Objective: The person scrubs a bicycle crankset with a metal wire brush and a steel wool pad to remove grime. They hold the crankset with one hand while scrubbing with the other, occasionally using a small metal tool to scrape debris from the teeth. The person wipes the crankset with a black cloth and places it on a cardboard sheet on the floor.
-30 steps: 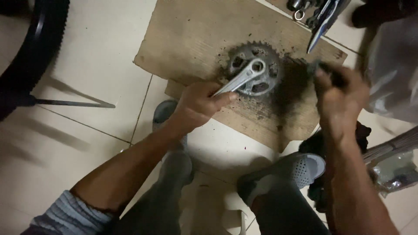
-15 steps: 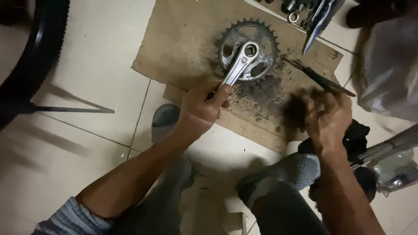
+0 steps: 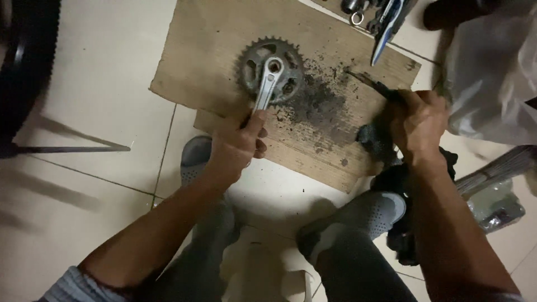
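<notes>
The person crouches on the tiled floor over a sheet of cardboard, grey shoes planted at its near edge. The left hand is closed around the near end of a silver crank arm, whose toothed chainring lies flat on the cardboard, toward its far left. The right hand is wrapped around the handle of a thin dark tool, probably a brush or a pick, though it is too dark to be sure; its tip points left toward a patch of black grime scattered just right of the chainring. A dark rag sits under that hand.

To my eye the work is cleaning dirt off the teeth. Doing it well would mean keeping the crank arm pinned so the ring cannot spin or slide, working the tool along the teeth and pushing the muck outward onto the cardboard, not the tiles. Greasy fingers could slip on the arm.

Some tools lie at the far edge, a bicycle tyre stands at the far left, and a pale plastic bag sits on the right.
</notes>
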